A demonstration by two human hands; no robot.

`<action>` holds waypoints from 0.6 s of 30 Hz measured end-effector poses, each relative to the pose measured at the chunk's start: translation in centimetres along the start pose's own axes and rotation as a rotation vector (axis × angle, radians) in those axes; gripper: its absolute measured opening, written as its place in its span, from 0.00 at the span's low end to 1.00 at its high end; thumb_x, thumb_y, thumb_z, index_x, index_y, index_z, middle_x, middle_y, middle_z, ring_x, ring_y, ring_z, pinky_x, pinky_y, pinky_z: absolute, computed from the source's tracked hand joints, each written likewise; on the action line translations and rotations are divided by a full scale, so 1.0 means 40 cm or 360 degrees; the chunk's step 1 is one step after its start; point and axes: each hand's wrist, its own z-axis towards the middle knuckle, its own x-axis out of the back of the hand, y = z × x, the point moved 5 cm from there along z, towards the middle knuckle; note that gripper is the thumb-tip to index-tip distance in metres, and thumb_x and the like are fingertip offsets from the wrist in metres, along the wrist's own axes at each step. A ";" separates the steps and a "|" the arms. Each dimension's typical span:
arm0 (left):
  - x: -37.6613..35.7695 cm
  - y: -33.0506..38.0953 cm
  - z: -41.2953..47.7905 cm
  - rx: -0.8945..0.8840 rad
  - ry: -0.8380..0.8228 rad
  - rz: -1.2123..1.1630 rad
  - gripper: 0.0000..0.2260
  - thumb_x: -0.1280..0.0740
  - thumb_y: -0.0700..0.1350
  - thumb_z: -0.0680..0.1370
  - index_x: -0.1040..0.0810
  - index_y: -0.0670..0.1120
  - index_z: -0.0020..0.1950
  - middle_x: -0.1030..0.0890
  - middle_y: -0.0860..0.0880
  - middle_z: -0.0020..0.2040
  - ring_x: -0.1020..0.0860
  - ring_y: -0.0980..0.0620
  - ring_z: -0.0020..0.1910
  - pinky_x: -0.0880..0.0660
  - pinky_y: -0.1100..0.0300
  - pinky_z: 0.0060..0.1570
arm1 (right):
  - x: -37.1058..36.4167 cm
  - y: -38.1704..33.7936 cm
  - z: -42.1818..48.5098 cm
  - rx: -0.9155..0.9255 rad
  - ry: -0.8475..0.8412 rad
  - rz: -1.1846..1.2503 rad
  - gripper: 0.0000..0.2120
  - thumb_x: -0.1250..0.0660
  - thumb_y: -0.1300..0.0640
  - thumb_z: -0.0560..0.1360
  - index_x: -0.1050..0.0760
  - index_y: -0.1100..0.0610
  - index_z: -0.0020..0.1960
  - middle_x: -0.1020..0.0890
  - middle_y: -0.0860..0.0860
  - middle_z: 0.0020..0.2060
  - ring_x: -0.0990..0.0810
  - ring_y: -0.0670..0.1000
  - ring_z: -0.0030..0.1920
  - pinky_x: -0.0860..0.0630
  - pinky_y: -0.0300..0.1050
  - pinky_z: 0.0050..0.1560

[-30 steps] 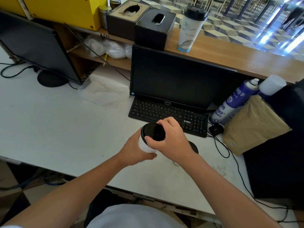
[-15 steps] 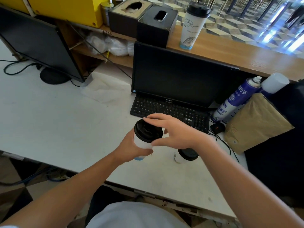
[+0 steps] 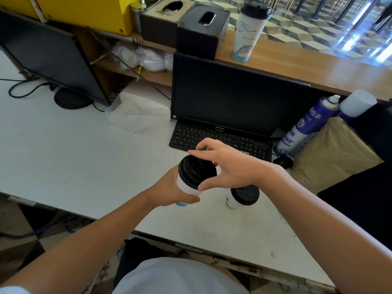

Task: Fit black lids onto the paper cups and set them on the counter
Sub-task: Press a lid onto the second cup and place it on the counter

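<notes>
Left hand (image 3: 169, 192) gripped paper cup (image 3: 186, 185); right hand (image 3: 229, 168) fingertips pinched black lid (image 3: 196, 170) rim, prob. seating it. Next: lift to wooden counter (image 3: 297, 66).

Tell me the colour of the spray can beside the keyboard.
Blue and white, with a white nozzle: spray can, clearest in the head view.

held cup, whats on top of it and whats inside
A black lid sits on the held cup, pinched by the right hand. The lid covers the inside, so its contents cannot be seen.
</notes>
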 end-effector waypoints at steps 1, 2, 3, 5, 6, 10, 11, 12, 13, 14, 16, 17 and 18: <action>0.000 -0.002 0.001 0.0006 0.0004 0.0008 0.31 0.20 0.34 0.65 0.25 0.53 0.63 0.17 0.50 0.54 0.18 0.50 0.56 0.19 0.53 0.55 | -0.004 -0.001 -0.001 -0.0006 0.0027 0.0014 0.40 0.24 0.42 0.73 0.35 0.50 0.79 0.34 0.44 0.65 0.34 0.49 0.67 0.28 0.46 0.68; 0.001 -0.005 0.001 0.0012 0.0007 0.0017 0.31 0.20 0.34 0.65 0.25 0.53 0.63 0.17 0.50 0.54 0.18 0.50 0.56 0.18 0.52 0.55 | -0.010 -0.002 -0.001 -0.0015 0.0058 0.0030 0.38 0.24 0.42 0.72 0.33 0.51 0.78 0.34 0.44 0.64 0.33 0.49 0.66 0.27 0.47 0.67; 0.001 -0.008 0.000 0.0008 0.0003 0.0029 0.31 0.20 0.35 0.65 0.25 0.53 0.64 0.17 0.50 0.54 0.18 0.49 0.56 0.18 0.50 0.55 | -0.018 -0.004 -0.004 -0.0032 0.0083 0.0050 0.37 0.23 0.43 0.72 0.32 0.52 0.76 0.33 0.45 0.63 0.32 0.50 0.64 0.26 0.48 0.66; -0.001 -0.011 -0.001 0.0010 0.0007 0.0053 0.31 0.20 0.36 0.64 0.25 0.52 0.64 0.17 0.49 0.54 0.18 0.49 0.55 0.19 0.48 0.55 | -0.034 -0.007 -0.008 -0.0074 0.0124 0.0117 0.35 0.23 0.45 0.72 0.31 0.53 0.74 0.33 0.45 0.62 0.32 0.50 0.64 0.25 0.49 0.65; -0.002 -0.010 -0.002 0.0009 0.0016 0.0064 0.31 0.20 0.36 0.64 0.24 0.52 0.63 0.17 0.50 0.54 0.18 0.49 0.55 0.18 0.49 0.55 | -0.041 -0.007 -0.010 -0.0101 0.0151 0.0160 0.35 0.23 0.45 0.72 0.31 0.53 0.73 0.33 0.46 0.63 0.32 0.50 0.64 0.25 0.49 0.65; 0.001 -0.010 0.001 0.0025 0.0113 0.0088 0.31 0.20 0.39 0.63 0.24 0.56 0.62 0.16 0.51 0.52 0.17 0.48 0.51 0.17 0.46 0.49 | -0.048 -0.011 -0.011 -0.0283 0.0290 0.0289 0.33 0.23 0.47 0.73 0.31 0.53 0.74 0.33 0.47 0.64 0.33 0.51 0.66 0.26 0.45 0.64; 0.004 -0.011 0.001 0.0038 0.0154 0.0085 0.32 0.20 0.41 0.62 0.25 0.57 0.63 0.16 0.51 0.52 0.17 0.47 0.51 0.17 0.44 0.47 | -0.050 -0.014 -0.009 -0.0343 0.0331 0.0314 0.33 0.24 0.47 0.74 0.31 0.54 0.73 0.33 0.48 0.63 0.33 0.52 0.66 0.26 0.41 0.60; 0.007 -0.013 0.000 0.0046 0.0205 0.0084 0.34 0.20 0.44 0.61 0.26 0.57 0.64 0.17 0.52 0.54 0.17 0.47 0.52 0.17 0.42 0.47 | -0.054 -0.017 -0.007 -0.0406 0.0364 0.0335 0.32 0.25 0.47 0.74 0.32 0.54 0.73 0.34 0.48 0.63 0.34 0.52 0.66 0.27 0.36 0.54; 0.010 -0.015 -0.001 0.0051 0.0261 0.0084 0.35 0.20 0.46 0.60 0.27 0.58 0.65 0.17 0.53 0.55 0.18 0.48 0.54 0.17 0.42 0.49 | -0.058 -0.022 -0.005 -0.0467 0.0390 0.0352 0.32 0.25 0.46 0.75 0.32 0.54 0.74 0.34 0.48 0.63 0.35 0.52 0.66 0.28 0.33 0.46; 0.012 -0.018 -0.003 0.0059 0.0323 0.0081 0.37 0.19 0.46 0.60 0.27 0.58 0.66 0.17 0.54 0.56 0.18 0.50 0.55 0.17 0.44 0.50 | -0.063 -0.027 -0.001 -0.0531 0.0418 0.0374 0.32 0.26 0.45 0.75 0.33 0.55 0.74 0.35 0.48 0.63 0.36 0.51 0.65 0.29 0.32 0.39; 0.014 -0.019 -0.009 0.0088 0.0446 0.0083 0.36 0.18 0.45 0.61 0.28 0.59 0.65 0.17 0.58 0.55 0.18 0.58 0.53 0.17 0.55 0.50 | -0.073 -0.036 0.008 -0.0659 0.0490 0.0422 0.30 0.28 0.44 0.76 0.32 0.55 0.72 0.35 0.49 0.61 0.37 0.51 0.64 0.32 0.33 0.34; 0.013 -0.015 -0.013 0.0099 0.0499 0.0096 0.35 0.18 0.44 0.62 0.28 0.59 0.64 0.18 0.59 0.53 0.19 0.62 0.52 0.19 0.63 0.46 | -0.076 -0.041 0.013 -0.0725 0.0528 0.0446 0.27 0.29 0.43 0.76 0.30 0.56 0.69 0.35 0.49 0.60 0.37 0.51 0.64 0.32 0.34 0.36; 0.012 -0.008 -0.016 0.0111 0.0549 0.0114 0.33 0.18 0.45 0.63 0.29 0.59 0.63 0.18 0.59 0.51 0.20 0.65 0.50 0.22 0.69 0.42 | -0.078 -0.044 0.020 -0.0791 0.0573 0.0457 0.25 0.29 0.41 0.76 0.29 0.56 0.66 0.35 0.49 0.60 0.37 0.52 0.64 0.31 0.34 0.42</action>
